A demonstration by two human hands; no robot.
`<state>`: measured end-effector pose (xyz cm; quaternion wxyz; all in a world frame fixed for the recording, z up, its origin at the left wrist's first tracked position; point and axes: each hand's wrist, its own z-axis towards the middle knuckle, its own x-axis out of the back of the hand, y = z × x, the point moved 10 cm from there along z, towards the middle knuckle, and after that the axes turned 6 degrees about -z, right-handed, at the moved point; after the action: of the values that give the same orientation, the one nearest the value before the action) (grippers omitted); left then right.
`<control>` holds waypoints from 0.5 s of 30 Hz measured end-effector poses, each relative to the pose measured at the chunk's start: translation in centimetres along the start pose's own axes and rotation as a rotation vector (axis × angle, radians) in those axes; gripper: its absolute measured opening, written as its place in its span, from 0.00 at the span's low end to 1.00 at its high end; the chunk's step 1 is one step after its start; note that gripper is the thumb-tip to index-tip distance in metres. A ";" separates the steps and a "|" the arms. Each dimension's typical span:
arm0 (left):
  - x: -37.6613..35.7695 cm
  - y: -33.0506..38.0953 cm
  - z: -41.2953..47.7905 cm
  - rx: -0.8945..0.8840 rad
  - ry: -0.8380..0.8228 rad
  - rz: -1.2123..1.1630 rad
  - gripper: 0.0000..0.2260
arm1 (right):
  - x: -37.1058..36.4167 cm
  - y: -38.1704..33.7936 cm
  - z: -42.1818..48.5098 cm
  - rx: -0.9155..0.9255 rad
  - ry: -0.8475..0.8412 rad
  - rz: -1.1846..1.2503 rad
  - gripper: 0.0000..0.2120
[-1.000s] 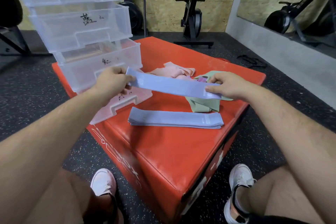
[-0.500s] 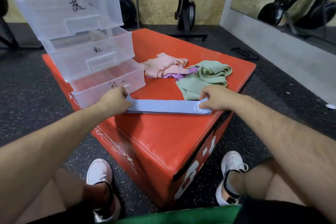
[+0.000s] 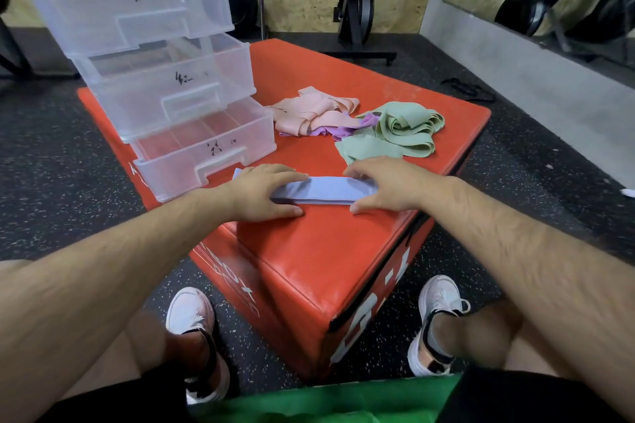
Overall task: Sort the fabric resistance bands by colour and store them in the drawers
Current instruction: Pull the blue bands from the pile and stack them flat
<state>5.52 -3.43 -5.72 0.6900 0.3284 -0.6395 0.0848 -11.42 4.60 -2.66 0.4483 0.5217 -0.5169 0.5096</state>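
Observation:
A flat stack of blue bands (image 3: 326, 189) lies on the red box (image 3: 330, 251) near its front. My left hand (image 3: 264, 192) rests palm down on the stack's left end and my right hand (image 3: 381, 185) covers its right end, fingers spread. Behind them lie a heap of pink bands (image 3: 316, 112), a purple band (image 3: 343, 129) partly buried, and a heap of green bands (image 3: 395, 137). A clear drawer unit (image 3: 154, 55) stands at the left, with three labelled drawers pulled out; the lowest drawer (image 3: 206, 148) sits just behind my left hand.
The box stands on black speckled gym floor (image 3: 68, 154). An exercise bike (image 3: 357, 3) stands behind it by a wooden wall, and a mirror runs along the right. My two white shoes flank the box's near corner.
I lowered the blue band onto the other blue band on the box. Both hands have since slid inward over the stack and now lie flat on it.

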 end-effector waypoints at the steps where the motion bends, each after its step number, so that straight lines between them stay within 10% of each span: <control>1: -0.2 0.0 0.4 -0.009 -0.009 -0.009 0.38 | -0.2 -0.1 0.3 0.005 -0.003 -0.013 0.34; 15: -0.7 -0.7 2.6 0.000 -0.042 -0.060 0.30 | -0.5 -0.5 1.4 0.017 -0.054 -0.088 0.29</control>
<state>3.61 -5.26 -6.70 0.6786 0.3489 -0.6438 0.0570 -10.82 3.24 -3.25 0.4517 0.5615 -0.5008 0.4795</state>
